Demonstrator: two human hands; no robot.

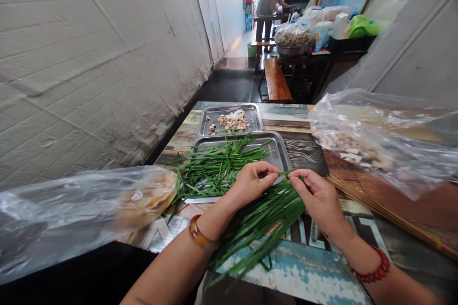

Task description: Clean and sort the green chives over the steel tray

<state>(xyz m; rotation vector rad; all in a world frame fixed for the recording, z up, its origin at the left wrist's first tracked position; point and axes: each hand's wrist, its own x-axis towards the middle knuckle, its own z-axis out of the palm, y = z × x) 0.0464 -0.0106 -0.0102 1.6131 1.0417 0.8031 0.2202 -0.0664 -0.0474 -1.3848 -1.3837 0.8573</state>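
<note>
Between my two hands a short length of garlic chives is pinched at both ends. My left hand grips it with thumb and forefinger, close to the tray's right part. My right hand is closed on the other end, thumb against fingertips. Beneath both wrists lies a loose bunch of long chives, reaching to the table's front edge. Cut-length chives are heaped in a metal tray. A second tray behind it bears chopped pale-brown pieces, perhaps mushroom.
A clear bag with yellowish food lies left. To the right are another bag with pale pieces and thin wooden skewers. Farther back stand a bench, a loaded table and a person. A white wall runs along the left.
</note>
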